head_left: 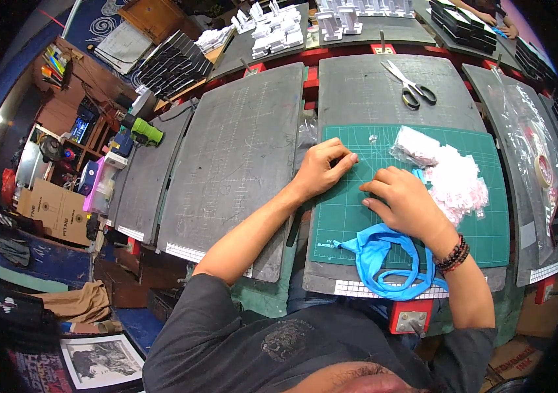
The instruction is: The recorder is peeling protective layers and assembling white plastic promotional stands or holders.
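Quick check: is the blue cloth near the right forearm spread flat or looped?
Looped, not spread flat: the blue cloth curls round in narrow bands, with the green cutting mat showing through the middle.

The right hand (402, 198) hides part of the blue cloth (366, 254); the top edge crops a co-worker (507, 26).

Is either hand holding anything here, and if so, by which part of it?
It cannot be told: no held object shows in the left hand or right hand, but their curled fingers could hide something small.
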The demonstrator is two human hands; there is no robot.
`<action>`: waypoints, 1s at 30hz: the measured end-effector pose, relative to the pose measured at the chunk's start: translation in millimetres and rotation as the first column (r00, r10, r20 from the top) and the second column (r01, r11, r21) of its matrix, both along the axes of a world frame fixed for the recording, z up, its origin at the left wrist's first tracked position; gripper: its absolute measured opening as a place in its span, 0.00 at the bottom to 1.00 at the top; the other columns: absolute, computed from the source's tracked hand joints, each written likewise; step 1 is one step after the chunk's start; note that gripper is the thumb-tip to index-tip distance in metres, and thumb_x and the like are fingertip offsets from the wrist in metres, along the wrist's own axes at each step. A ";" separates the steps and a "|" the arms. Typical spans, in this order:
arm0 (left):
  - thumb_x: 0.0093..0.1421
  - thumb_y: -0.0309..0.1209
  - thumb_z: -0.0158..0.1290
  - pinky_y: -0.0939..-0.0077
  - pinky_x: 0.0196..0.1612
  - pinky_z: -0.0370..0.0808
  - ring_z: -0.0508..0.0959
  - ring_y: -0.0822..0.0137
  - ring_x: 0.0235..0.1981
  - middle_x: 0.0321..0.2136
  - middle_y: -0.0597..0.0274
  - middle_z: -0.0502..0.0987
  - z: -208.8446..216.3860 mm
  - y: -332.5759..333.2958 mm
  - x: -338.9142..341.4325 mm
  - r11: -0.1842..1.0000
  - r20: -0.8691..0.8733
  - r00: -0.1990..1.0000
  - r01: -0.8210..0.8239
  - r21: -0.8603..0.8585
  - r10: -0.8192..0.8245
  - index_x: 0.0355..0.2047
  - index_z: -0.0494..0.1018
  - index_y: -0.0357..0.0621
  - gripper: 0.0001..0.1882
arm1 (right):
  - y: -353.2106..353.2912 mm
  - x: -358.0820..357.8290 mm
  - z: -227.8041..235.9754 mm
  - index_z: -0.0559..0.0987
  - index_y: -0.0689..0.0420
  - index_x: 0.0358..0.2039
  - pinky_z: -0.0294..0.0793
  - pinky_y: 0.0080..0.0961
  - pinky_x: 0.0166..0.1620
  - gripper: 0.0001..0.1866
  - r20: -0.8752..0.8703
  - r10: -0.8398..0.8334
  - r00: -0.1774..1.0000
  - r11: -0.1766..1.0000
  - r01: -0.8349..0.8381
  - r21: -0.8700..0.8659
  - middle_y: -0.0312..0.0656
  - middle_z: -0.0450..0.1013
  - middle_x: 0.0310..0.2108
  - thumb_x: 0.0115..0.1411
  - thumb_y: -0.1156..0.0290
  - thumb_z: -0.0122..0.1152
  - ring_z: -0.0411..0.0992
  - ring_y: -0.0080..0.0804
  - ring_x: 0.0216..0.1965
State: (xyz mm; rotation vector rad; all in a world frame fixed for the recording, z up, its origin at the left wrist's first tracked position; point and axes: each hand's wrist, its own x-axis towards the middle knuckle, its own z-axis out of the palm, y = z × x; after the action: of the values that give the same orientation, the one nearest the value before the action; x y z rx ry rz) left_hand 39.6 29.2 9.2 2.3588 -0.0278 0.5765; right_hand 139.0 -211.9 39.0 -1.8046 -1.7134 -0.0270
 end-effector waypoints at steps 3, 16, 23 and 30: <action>0.72 0.34 0.60 0.67 0.36 0.75 0.79 0.63 0.31 0.30 0.55 0.79 -0.9 0.1 0.4 1.000 0.011 1.000 0.001 0.000 -0.001 0.38 0.85 0.37 0.12 | -0.1 0.0 0.1 0.87 0.58 0.43 0.77 0.41 0.49 0.12 -0.001 0.003 1.000 1.000 -0.003 0.000 0.44 0.78 0.38 0.59 0.68 0.72 0.78 0.45 0.44; 0.71 0.34 0.61 0.67 0.36 0.75 0.79 0.62 0.31 0.30 0.55 0.79 0.0 -0.5 0.1 1.000 0.021 1.000 0.004 -0.003 -0.004 0.38 0.85 0.36 0.12 | -0.2 -0.4 -0.5 0.87 0.58 0.43 0.78 0.41 0.50 0.12 0.003 -0.005 1.000 1.000 0.005 -0.012 0.44 0.78 0.38 0.59 0.68 0.73 0.78 0.45 0.44; 0.71 0.34 0.61 0.67 0.35 0.74 0.79 0.63 0.30 0.30 0.56 0.79 -0.2 -0.4 -0.3 1.000 0.005 1.000 -0.002 -0.001 0.002 0.38 0.86 0.37 0.12 | -0.4 -0.2 -1.6 0.87 0.58 0.42 0.78 0.41 0.50 0.12 0.003 -0.006 1.000 1.000 0.006 -0.011 0.44 0.78 0.38 0.59 0.68 0.73 0.78 0.45 0.44; 0.69 0.35 0.62 0.65 0.32 0.73 0.78 0.60 0.28 0.28 0.55 0.77 -1.7 -1.3 0.9 1.000 0.048 0.999 0.002 -0.025 -0.001 0.37 0.84 0.35 0.13 | 0.2 -0.1 -0.8 0.87 0.58 0.42 0.78 0.41 0.49 0.12 0.002 0.000 1.000 1.000 0.000 -0.008 0.44 0.78 0.37 0.59 0.68 0.72 0.78 0.45 0.44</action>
State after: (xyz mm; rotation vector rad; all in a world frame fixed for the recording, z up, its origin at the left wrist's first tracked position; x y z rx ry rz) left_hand 40.5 27.8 7.5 2.3208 -0.0433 0.6290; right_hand 138.9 -211.6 38.2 -1.8110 -1.7171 -0.0226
